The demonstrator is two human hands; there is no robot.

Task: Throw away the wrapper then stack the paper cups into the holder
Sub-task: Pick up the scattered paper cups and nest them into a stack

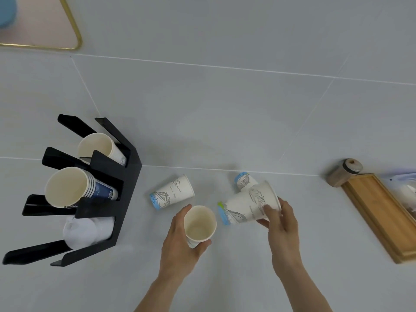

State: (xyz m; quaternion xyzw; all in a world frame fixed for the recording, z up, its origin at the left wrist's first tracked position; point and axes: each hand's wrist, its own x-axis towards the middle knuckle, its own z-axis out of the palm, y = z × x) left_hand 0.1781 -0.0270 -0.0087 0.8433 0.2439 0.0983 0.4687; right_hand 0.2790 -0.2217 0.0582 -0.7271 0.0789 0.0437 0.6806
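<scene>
My left hand [180, 246] grips an upright white paper cup [199, 225], its open mouth facing up. My right hand [280, 224] holds a second white printed cup [249, 204] on its side by the rim, blue base pointing left. A third cup [172, 194] lies on its side left of my hands. Another cup [244, 181] lies behind the one in my right hand. The black cup holder [126, 183] stands at the left with a stack of blue-and-white cups [74, 188], one white cup [99, 146] and white lids [83, 230] in its slots.
A wooden tray [378, 212] lies at the right with a small brown lidded jar [344, 172] at its far end. A pink board with a gold rim [76, 34] sits at the top left. The surface is pale grey tile.
</scene>
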